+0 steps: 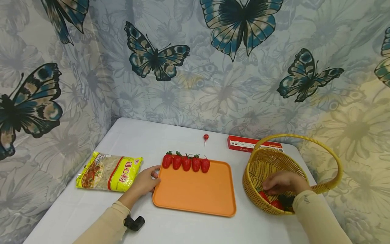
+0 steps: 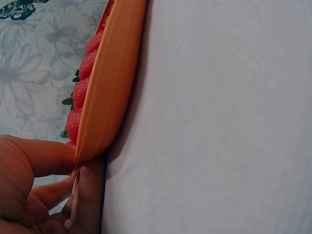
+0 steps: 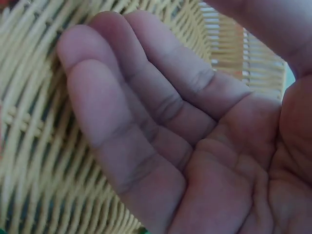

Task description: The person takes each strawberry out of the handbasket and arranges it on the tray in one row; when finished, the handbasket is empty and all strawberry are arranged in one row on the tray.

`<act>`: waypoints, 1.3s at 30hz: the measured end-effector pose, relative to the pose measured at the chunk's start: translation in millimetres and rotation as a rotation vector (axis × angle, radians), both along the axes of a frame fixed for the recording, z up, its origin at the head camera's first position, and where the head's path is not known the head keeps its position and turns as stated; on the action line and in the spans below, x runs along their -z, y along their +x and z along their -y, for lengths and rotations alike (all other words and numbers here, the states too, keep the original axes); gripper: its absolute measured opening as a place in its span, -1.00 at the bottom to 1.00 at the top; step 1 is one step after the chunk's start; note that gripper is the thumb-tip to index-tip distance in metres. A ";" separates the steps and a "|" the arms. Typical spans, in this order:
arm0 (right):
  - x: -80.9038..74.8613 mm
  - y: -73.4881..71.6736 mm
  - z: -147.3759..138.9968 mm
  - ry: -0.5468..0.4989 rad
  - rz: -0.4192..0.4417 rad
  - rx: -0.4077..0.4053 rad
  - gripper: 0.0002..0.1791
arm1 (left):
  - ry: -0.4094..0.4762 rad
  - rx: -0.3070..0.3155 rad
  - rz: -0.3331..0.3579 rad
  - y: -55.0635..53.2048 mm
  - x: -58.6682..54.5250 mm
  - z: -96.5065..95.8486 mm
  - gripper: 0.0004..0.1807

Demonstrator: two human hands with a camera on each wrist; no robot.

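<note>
My left hand [image 1: 145,182] grips the left rim of an orange tray [image 1: 195,193]. In the left wrist view its thumb and fingers pinch the tray's edge [image 2: 109,97]. Several strawberries [image 1: 186,163] with green leaves lie in a row along the tray's far edge, toward its left side. My right hand [image 1: 283,182] reaches inside a yellow wicker basket [image 1: 250,189], its fingers loosely bent. The right wrist view shows the palm [image 3: 219,170] with nothing in it, close to the woven wall [image 3: 34,122]. Red strawberries [image 1: 276,204] lie in the basket below the hand, partly hidden by it.
A yellow bag of pasta [image 1: 109,172] lies left of the tray. Behind the tray is a red lollipop [image 1: 206,137]. A long red box [image 1: 240,143] lies behind the basket, whose tall arched handle [image 1: 333,156] leans right. Butterfly-patterned cloth [image 1: 225,91] hangs behind the white table.
</note>
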State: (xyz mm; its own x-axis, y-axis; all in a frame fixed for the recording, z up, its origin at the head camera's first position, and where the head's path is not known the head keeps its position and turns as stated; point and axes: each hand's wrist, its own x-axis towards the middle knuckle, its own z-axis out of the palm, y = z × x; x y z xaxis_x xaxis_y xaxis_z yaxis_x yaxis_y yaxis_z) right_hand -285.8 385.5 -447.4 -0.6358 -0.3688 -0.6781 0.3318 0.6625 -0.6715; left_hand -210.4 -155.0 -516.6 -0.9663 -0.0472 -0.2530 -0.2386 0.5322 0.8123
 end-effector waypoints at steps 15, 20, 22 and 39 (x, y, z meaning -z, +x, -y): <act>0.5 8.5 20.6 0.049 0.016 -0.018 -0.69 | -0.001 0.007 0.002 2.0 -2.0 -0.4 -0.40; -4.6 10.6 24.0 0.066 0.030 -0.040 -0.66 | 0.005 0.002 0.007 2.8 -3.5 -1.2 -0.40; -6.0 12.4 25.3 0.059 0.034 -0.053 -0.66 | 0.003 0.001 0.008 2.3 -3.4 -0.7 -0.40; -9.6 15.9 37.4 0.081 -0.010 -0.142 -0.87 | -0.008 0.018 -0.008 0.8 0.9 1.8 -0.40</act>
